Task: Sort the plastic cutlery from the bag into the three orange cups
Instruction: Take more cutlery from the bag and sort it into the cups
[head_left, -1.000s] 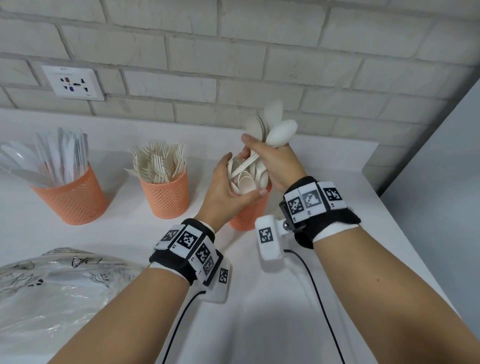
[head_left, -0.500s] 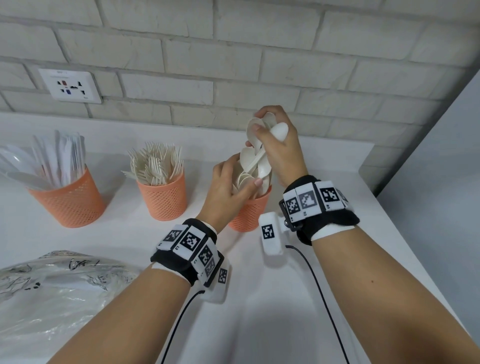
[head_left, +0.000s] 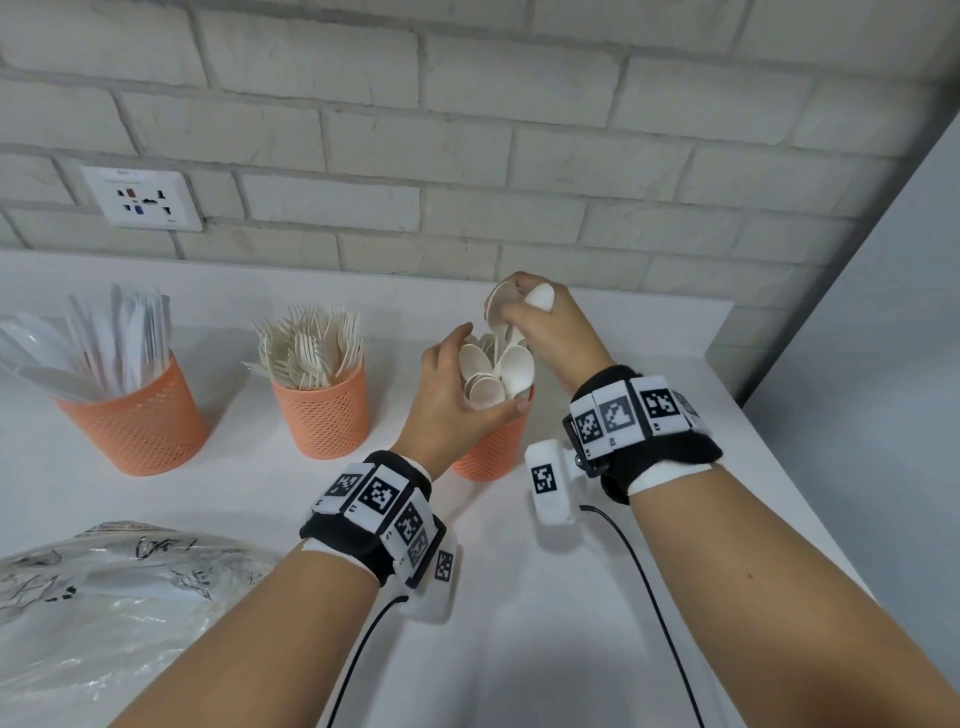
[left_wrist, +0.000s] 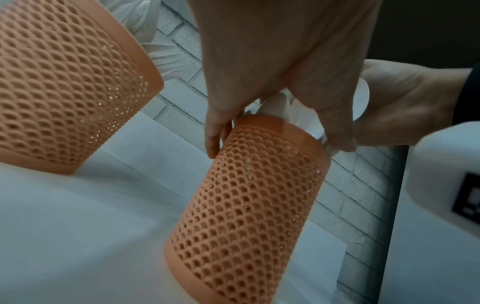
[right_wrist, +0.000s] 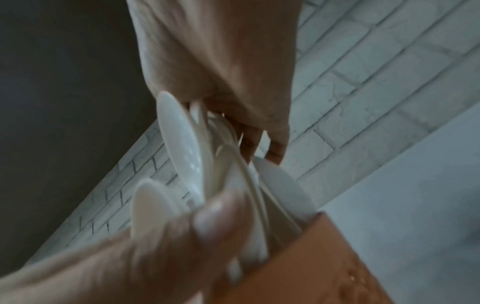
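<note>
Three orange mesh cups stand in a row. The left cup (head_left: 130, 421) holds knives, the middle cup (head_left: 322, 415) forks, and the right cup (head_left: 488, 452) (left_wrist: 249, 205) spoons. My left hand (head_left: 483, 371) curls round the right cup's rim, thumb (left_wrist: 213, 131) on one side and fingers (left_wrist: 335, 127) on the other, against the spoon bowls. Directly above it, my right hand (head_left: 519, 312) grips a bunch of white spoons (head_left: 514, 364) (right_wrist: 182, 144) with their handles down in the cup. The cup's far side is hidden by my hands.
The crumpled clear plastic bag (head_left: 104, 597) lies at the near left. A brick wall with a socket (head_left: 140, 200) backs the white counter (head_left: 519, 597). The counter's right edge (head_left: 779, 493) runs close to the right cup. Wrist-camera cables trail near my forearms.
My right hand has come down with the spoon bunch, from well above the right cup to just over its rim. My left hand has stayed at the rim.
</note>
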